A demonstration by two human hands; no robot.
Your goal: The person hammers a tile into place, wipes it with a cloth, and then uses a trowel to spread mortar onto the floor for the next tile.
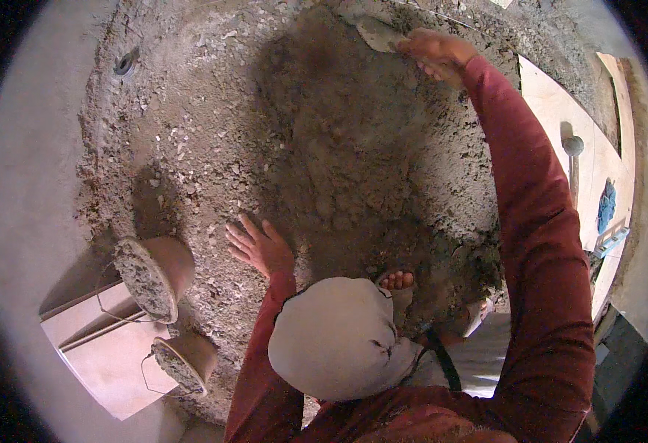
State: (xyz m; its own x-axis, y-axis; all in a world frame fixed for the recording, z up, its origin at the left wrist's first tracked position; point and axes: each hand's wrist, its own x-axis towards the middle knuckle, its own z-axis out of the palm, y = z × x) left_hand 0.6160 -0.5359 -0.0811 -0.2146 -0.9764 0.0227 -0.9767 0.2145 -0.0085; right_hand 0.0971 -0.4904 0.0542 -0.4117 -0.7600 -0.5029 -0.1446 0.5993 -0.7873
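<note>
My right hand (438,53) grips a trowel (375,35) at the top of the view, its blade against the rough, dark mortar-like surface (338,140). My left hand (261,244) has its fingers spread over the crumbly grey ground (206,192), left of my pale-clad knee (327,336); whether it bears on the ground I cannot tell. My toes (396,280) in a sandal show just right of the knee.
Two brown buckets (176,269) with grey material stand at left beside pale boards (102,362). More boards (545,103) lie at right, with a round-headed tool (573,145), a blue cloth (606,203) and a blue item (612,240). A dark ring (124,63) sits upper left.
</note>
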